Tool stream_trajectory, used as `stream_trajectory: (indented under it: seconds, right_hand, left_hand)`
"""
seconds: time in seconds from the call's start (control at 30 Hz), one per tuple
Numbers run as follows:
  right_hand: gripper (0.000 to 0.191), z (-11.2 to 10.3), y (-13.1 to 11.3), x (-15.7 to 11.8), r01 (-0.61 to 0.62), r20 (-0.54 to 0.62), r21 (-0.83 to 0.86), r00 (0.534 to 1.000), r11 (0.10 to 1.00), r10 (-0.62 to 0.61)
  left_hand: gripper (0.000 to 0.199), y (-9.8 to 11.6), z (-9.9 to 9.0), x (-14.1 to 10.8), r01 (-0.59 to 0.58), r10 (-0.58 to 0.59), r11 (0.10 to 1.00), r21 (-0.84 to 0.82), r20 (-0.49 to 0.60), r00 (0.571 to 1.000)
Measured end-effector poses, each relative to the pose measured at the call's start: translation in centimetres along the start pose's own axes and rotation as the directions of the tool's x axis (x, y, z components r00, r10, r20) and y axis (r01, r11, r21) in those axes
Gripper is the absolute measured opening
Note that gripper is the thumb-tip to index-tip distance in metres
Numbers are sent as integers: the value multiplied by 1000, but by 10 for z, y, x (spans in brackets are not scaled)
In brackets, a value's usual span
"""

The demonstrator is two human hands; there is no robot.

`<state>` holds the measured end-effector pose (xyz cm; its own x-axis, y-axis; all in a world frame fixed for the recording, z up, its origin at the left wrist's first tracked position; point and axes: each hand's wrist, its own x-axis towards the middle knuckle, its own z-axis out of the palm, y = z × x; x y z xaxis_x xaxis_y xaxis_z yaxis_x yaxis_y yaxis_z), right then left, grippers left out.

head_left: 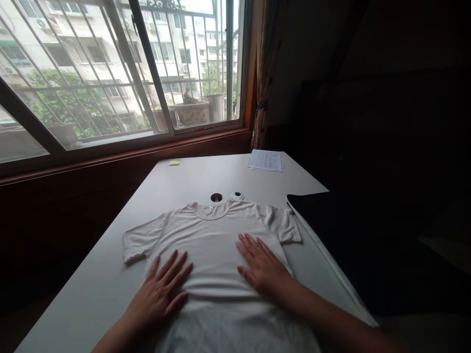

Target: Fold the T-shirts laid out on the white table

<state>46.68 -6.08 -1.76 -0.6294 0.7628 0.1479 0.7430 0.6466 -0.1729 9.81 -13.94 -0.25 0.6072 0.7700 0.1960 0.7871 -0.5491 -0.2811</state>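
Observation:
A white short-sleeved T-shirt (217, 245) lies spread on the white table (110, 274), its round neckline toward the window and both sleeves out to the sides. Flat on the shirt's left side rests my left hand (162, 287), fingers spread. My right hand (259, 264) lies on the right part of the chest, fingers stretched out and fairly close together. Neither hand grips the cloth. Creases run across the fabric between and below the hands. The shirt's lower end runs toward me and is partly hidden by my forearms.
Papers (266, 160) lie at the table's far right, a yellow sticky note (174, 162) at the far left. A round hole (216, 197) and a white ring-shaped piece (237, 195) sit just beyond the collar. Dark cloth (324, 211) covers the right edge. Behind stands a barred window (191, 73).

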Motion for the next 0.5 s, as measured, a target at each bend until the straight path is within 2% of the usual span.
stream_trajectory:
  seconds: [0.3,0.4,0.5]
  right_hand:
    - [67,5,-12,-24,48,8,-2,999,999,-48]
    - [69,0,-1,-20,34,31,-18,999,999,-33]
    - [70,-5,21,-10,-23,36,-51,999,998,25]
  left_hand:
    - [73,43,-31,-43,35,-32,997,71,-43,999]
    - [75,56,-32,-49,49,-43,995,90,-69,997]
    - [77,71,-27,-52,86,-80,992,93,-71,994]
